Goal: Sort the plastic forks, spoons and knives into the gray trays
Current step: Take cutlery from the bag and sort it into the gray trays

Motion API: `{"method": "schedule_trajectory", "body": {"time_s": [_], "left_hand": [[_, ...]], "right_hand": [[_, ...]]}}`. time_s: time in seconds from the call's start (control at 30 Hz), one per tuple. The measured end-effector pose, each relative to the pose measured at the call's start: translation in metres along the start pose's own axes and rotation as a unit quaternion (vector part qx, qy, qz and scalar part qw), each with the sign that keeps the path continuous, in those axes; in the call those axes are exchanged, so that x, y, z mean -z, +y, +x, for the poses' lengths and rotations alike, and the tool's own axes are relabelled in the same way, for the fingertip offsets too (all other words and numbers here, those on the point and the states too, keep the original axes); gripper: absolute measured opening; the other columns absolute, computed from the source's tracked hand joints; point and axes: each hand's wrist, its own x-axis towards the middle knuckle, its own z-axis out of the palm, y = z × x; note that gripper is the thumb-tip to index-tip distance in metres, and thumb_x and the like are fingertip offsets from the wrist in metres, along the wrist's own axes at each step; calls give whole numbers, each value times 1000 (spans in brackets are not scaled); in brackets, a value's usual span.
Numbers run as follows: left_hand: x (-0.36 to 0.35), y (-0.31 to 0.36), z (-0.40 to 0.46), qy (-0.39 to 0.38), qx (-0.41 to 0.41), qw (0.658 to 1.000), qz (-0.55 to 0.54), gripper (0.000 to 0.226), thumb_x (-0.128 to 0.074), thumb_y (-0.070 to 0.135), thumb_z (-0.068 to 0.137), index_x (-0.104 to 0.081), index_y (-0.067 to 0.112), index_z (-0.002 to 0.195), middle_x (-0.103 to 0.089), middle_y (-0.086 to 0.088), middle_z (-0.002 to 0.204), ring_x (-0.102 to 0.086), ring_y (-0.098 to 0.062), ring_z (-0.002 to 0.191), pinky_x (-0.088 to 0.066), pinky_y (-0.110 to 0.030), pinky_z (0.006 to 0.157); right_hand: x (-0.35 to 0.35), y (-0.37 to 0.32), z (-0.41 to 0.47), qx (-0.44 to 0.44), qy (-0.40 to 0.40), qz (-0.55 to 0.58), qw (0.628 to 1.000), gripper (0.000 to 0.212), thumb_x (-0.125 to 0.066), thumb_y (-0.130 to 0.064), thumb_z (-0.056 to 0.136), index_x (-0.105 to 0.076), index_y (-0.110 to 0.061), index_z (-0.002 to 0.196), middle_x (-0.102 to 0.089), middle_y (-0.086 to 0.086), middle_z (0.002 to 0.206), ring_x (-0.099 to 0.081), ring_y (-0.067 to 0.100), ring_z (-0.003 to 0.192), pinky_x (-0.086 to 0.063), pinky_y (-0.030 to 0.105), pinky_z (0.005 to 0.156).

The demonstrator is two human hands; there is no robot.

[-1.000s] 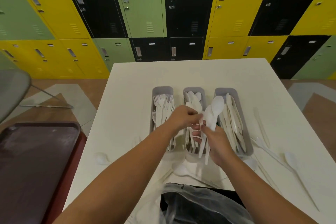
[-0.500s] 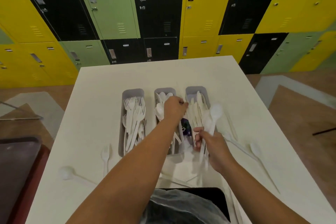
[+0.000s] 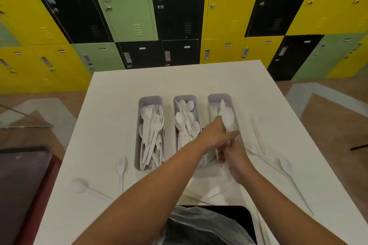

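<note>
Lockers in yellow, green and black line the wall behind the white desk (image 3: 127,105), where three narrow gray plastic trays sit side by side. White plastic forks fill the left tray (image 3: 150,100), white plastic spoons lie in the middle tray (image 3: 185,98), and the right tray (image 3: 219,98) seems to hold the knives. Over that right tray the right hand (image 3: 235,157) clutches a bundle of white utensils, a white plastic spoon (image 3: 228,119) standing up out of it. The left hand (image 3: 215,135) reaches across and pinches into the bundle just below the spoon's bowl. To my eye the job now is to pull one piece free: draw it straight along its handle so the rest stays bunched, then lay it in its own tray. More pieces wait loose on the desk, a stray fork (image 3: 120,173) left and a stray long spoon (image 3: 286,167) right.
</note>
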Motion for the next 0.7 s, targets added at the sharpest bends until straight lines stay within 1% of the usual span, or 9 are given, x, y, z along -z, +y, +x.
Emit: {"method": "schedule_trajectory", "body": {"time_s": [0.07, 0.1, 0.17, 0.27, 0.4, 0.47, 0.57, 0.63, 0.7], "left_hand": [[9, -10, -3, 22, -14, 1000, -2, 32, -56, 35, 90, -52, 5, 101, -60, -10, 95, -57, -23, 89, -47, -34, 79], [16, -12, -6, 27, 1, 999, -27, 24, -52, 29, 93, -49, 8, 83, -54, -8, 79, -52, -21, 75, -44, -32, 71], [31, -20, -11, 32, 43, 995, -90, 30, -48, 20, 95, -43, 10, 68, -46, -7, 67, -46, -21, 64, -39, -34, 66], [49, -32, -21, 41, 62, 981, -179, 21, -47, 12, 95, -53, 2, 77, -54, -14, 73, -54, -26, 68, -43, -36, 68], [58, -41, -37, 21, 75, 961, -266, 12, -50, 9, 95, -56, -1, 98, -60, -14, 79, -61, -24, 67, -49, -34, 63], [60, -45, -43, 18, 80, 961, -265, 14, -52, 8, 94, -58, -1, 102, -61, -12, 79, -62, -20, 67, -50, -30, 61], [62, -48, -48, 60, 89, 962, -250, 23, -53, 5, 93, -58, -5, 113, -63, -9, 84, -62, -18, 73, -54, -28, 69], [63, -48, -51, 105, 90, 963, -233, 22, -53, 5, 93, -59, -4, 112, -64, -6, 83, -63, -14, 72, -55, -22, 65], [65, -48, -48, 150, 85, 965, -198, 21, -54, 6, 91, -60, -6, 108, -66, -13, 88, -66, -21, 75, -58, -28, 68]], "right_hand": [[-10, 3, 1, -4, -27, -19, 999, 17, -40, -19, 98, -56, -17, 95, -56, 9, 76, -53, 21, 69, -43, 32, 60], [-13, 4, 2, -11, -45, -3, 999, 16, -42, -22, 97, -56, -14, 99, -57, 9, 80, -53, 20, 72, -43, 31, 62], [-18, 6, 2, -31, -79, 60, 995, 22, -47, -28, 96, -58, -12, 106, -64, 3, 89, -60, 15, 79, -47, 28, 69], [-22, 4, -3, -25, -130, 118, 984, 32, -39, -26, 100, -63, -10, 114, -72, 8, 104, -67, 22, 98, -52, 39, 88], [-32, 2, -10, 10, -136, 105, 985, 32, -37, -20, 101, -63, -6, 112, -72, 15, 98, -72, 21, 83, -57, 29, 68], [-37, 3, -10, 21, -117, 87, 989, 30, -40, -19, 100, -64, -4, 110, -72, 15, 97, -72, 21, 82, -58, 31, 72], [-46, 5, -7, 37, -67, 34, 997, 25, -51, -24, 96, -66, -9, 109, -72, 11, 99, -69, 26, 91, -55, 44, 86], [-54, 3, -5, 48, -49, 7, 998, 21, -54, -25, 94, -65, -16, 109, -71, 6, 102, -67, 24, 96, -53, 42, 89], [-60, -1, -1, 46, -46, -1, 998, 19, -51, -19, 95, -62, -15, 110, -68, 7, 106, -64, 22, 98, -52, 36, 87]]}}
